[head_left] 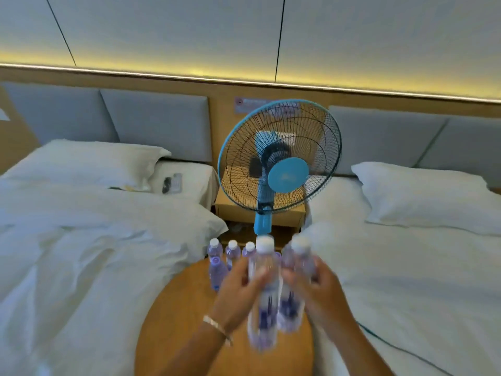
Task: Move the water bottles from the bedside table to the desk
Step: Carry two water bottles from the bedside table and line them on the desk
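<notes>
- Gripping one blurred water bottle [263, 291], the left hand [238, 291] lifts it above the round wooden table [173, 316].
- Four more bottles [217, 270] stand on the table's far edge, left of the hands.
- Right hand [317, 291] clasps a second bottle [294, 289], touching the first.

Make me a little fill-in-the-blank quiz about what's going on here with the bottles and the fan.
1. Each hand, left hand and right hand, holds one water ____.
2. The fan between the two beds has a ____ rim.
3. The left wrist wears a ____.
4. The other bottles stand on a round ____ table.

Missing words: bottle; blue; bracelet; wooden
</notes>
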